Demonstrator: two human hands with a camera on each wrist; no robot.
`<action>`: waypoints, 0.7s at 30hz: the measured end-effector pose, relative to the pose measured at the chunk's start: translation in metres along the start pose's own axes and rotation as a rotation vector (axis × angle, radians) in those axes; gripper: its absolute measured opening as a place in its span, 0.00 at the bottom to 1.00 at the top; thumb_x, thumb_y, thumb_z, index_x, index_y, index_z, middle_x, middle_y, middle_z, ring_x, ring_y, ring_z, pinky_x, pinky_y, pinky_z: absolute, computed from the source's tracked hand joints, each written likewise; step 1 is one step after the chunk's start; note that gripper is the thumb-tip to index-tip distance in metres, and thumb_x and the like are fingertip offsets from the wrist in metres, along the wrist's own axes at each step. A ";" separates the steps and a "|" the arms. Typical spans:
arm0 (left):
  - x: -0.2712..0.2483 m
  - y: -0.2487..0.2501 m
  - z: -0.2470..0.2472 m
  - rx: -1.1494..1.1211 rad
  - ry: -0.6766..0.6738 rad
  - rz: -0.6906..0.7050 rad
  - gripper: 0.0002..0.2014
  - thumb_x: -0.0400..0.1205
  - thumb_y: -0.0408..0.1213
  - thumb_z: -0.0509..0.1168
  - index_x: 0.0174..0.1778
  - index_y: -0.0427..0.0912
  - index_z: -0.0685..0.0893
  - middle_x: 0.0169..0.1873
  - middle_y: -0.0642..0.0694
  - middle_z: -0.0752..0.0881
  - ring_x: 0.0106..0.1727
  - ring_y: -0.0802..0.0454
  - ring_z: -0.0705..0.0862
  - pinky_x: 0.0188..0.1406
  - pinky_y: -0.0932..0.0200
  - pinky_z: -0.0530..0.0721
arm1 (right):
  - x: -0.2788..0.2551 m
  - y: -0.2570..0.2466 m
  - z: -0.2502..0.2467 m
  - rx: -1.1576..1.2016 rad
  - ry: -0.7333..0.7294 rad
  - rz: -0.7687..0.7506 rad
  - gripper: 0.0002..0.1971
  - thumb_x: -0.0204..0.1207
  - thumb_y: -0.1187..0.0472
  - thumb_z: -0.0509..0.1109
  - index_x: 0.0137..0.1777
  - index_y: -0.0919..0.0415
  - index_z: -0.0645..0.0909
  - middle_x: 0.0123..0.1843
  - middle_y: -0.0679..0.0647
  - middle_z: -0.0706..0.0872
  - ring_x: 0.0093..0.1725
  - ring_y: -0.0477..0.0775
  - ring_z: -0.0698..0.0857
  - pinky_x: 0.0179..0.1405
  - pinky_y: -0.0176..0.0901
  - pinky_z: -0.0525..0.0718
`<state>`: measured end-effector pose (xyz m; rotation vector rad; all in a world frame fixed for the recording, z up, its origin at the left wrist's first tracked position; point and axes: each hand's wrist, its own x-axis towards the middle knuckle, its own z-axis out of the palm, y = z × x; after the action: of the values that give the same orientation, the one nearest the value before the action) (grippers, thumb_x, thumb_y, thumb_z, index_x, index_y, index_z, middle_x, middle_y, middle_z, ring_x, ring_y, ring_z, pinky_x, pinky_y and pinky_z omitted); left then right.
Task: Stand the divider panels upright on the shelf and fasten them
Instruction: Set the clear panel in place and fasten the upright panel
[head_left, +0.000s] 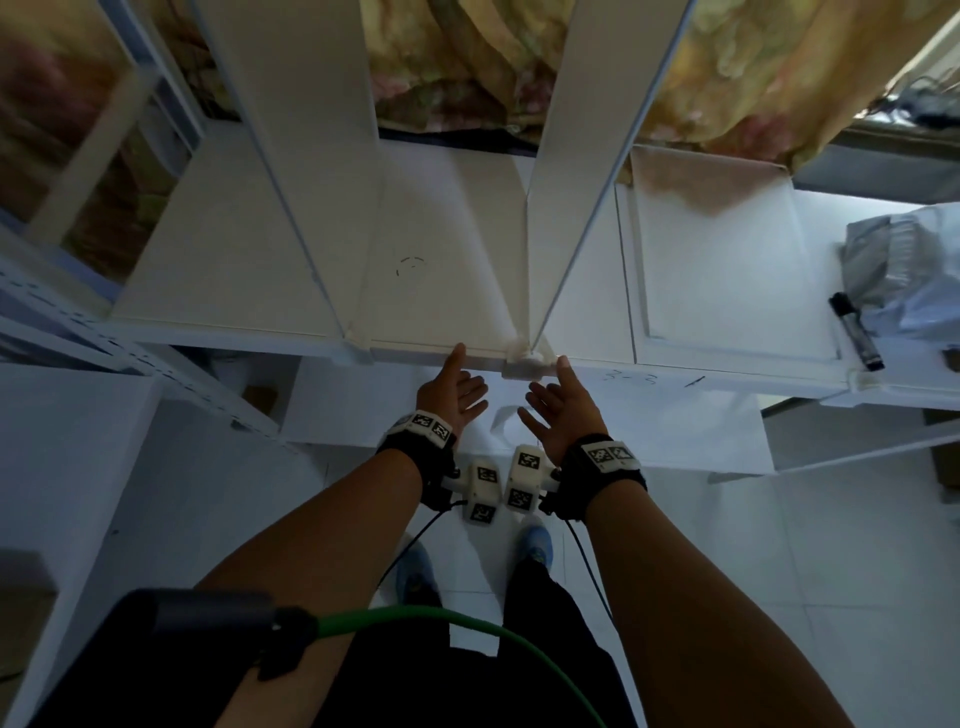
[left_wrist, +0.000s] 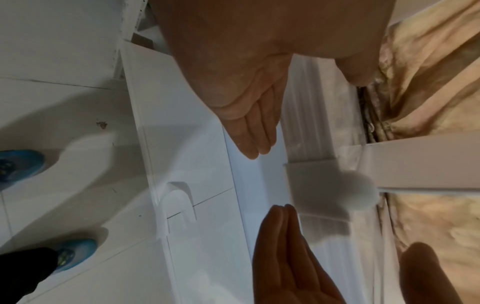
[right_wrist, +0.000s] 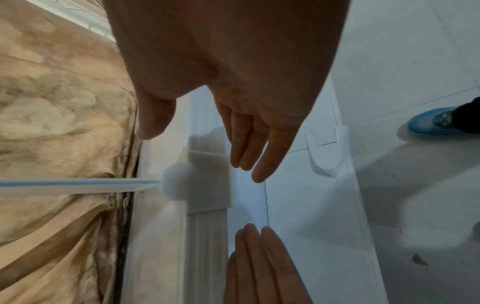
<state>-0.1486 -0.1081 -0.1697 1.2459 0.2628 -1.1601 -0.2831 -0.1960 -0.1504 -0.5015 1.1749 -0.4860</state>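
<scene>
Two white divider panels stand upright on the white shelf (head_left: 218, 249): the left panel (head_left: 291, 156) and the right panel (head_left: 587, 156). A white clip (head_left: 525, 364) sits on the shelf's front edge at the foot of the right panel. My left hand (head_left: 457, 389) and right hand (head_left: 563, 408) hover just below that edge on either side of the clip, palms facing each other, fingers straight, holding nothing. In the left wrist view, the left hand (left_wrist: 249, 119) is apart from the clip (left_wrist: 330, 185). In the right wrist view, the right hand (right_wrist: 249, 139) is close beside the clip (right_wrist: 207, 181).
A black marker (head_left: 857, 332) and a grey plastic bag (head_left: 893, 270) lie at the shelf's right end. Floral fabric (head_left: 753, 78) hangs behind. A metal rack (head_left: 78, 322) stands to the left. A lower white board carries another clip (left_wrist: 179, 205). My feet stand on the tiled floor below.
</scene>
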 end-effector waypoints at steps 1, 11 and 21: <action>-0.004 0.000 0.003 0.009 -0.009 0.008 0.39 0.81 0.56 0.69 0.77 0.28 0.72 0.71 0.30 0.80 0.67 0.39 0.84 0.67 0.44 0.84 | -0.003 -0.002 -0.002 -0.004 0.002 0.001 0.43 0.71 0.41 0.77 0.78 0.66 0.66 0.65 0.61 0.82 0.67 0.58 0.80 0.61 0.57 0.86; -0.049 -0.015 0.032 0.062 0.002 0.124 0.36 0.81 0.53 0.71 0.76 0.29 0.74 0.72 0.30 0.80 0.69 0.39 0.83 0.69 0.44 0.83 | -0.039 -0.020 -0.031 -0.072 -0.108 -0.097 0.30 0.74 0.46 0.76 0.72 0.60 0.76 0.64 0.62 0.84 0.60 0.58 0.86 0.56 0.58 0.88; -0.101 -0.104 0.100 0.083 0.028 0.114 0.36 0.80 0.52 0.71 0.75 0.28 0.74 0.70 0.31 0.82 0.69 0.39 0.83 0.70 0.43 0.82 | -0.064 -0.054 -0.143 -0.131 -0.111 -0.118 0.13 0.74 0.48 0.77 0.52 0.55 0.83 0.60 0.61 0.87 0.59 0.58 0.87 0.56 0.56 0.89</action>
<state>-0.3178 -0.1244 -0.1226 1.3336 0.1629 -1.0649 -0.4432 -0.2173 -0.1138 -0.7057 1.0793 -0.4781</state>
